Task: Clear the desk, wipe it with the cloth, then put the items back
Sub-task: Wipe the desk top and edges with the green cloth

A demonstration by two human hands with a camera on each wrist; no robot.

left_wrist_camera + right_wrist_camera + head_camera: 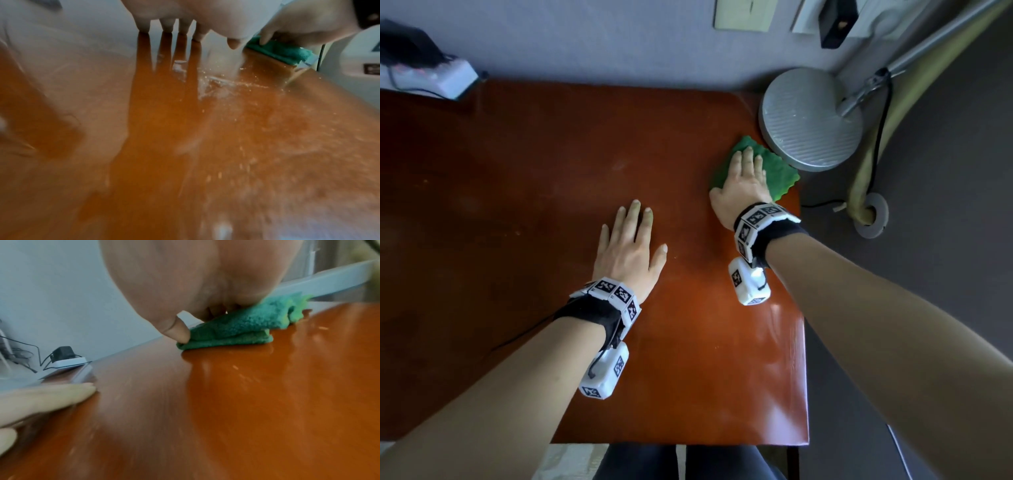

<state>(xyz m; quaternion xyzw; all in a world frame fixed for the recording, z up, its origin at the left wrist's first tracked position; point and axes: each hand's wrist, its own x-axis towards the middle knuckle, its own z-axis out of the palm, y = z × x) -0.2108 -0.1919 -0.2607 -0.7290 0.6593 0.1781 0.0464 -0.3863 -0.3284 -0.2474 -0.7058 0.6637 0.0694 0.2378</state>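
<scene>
A folded green cloth (777, 173) lies near the far right edge of the reddish-brown desk (551, 164). My right hand (744, 181) presses flat on the cloth with straight fingers; in the right wrist view the thumb touches the edge of the cloth (236, 331). My left hand (631, 240) rests flat on the bare desk near its middle, fingers spread and holding nothing. The left wrist view shows my left hand's fingertips (168, 26) touching the glossy desk (185, 146), with the cloth (277, 50) at the upper right. Pale specks dot the desk there.
A round grey lamp base (811, 116) stands just behind the cloth, off the desk's far right corner, its arm rising to the right. A white power strip (448, 78) with black plugs lies beyond the far left corner. The desk's right edge (803, 308) drops to the dark floor.
</scene>
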